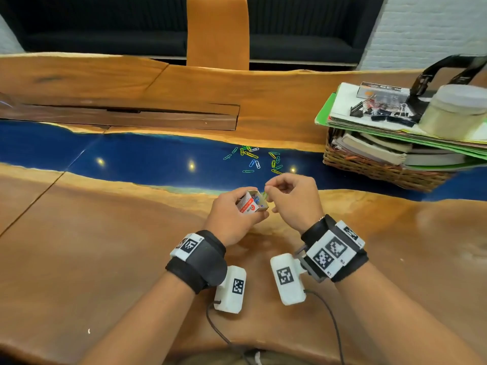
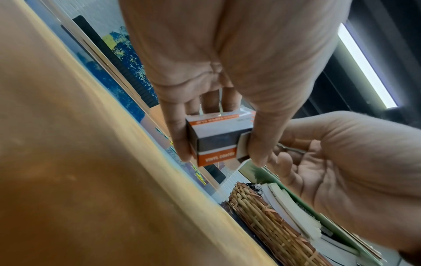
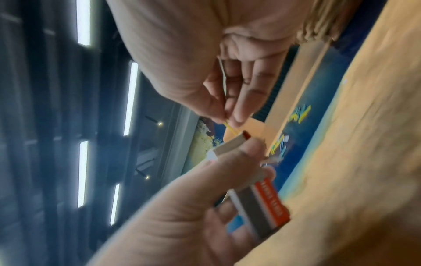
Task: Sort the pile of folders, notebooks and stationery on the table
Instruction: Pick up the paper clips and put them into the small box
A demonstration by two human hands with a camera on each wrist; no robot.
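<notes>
Left hand [image 1: 232, 217] grips a small open box [image 1: 252, 204] of paper clips above the table [image 1: 105, 246]; right hand [image 1: 292, 198], at 3 o'clock, pinches a clip [image 3: 231, 128] at its mouth. Loose clips [image 1: 253, 159] lie at 12 o'clock, basket [image 1: 379, 167] at 2

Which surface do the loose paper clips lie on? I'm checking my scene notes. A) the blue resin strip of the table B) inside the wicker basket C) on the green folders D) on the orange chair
A: in the head view the coloured paper clips are scattered on the table's blue resin strip, left of the wicker basket, beyond both hands.
</notes>
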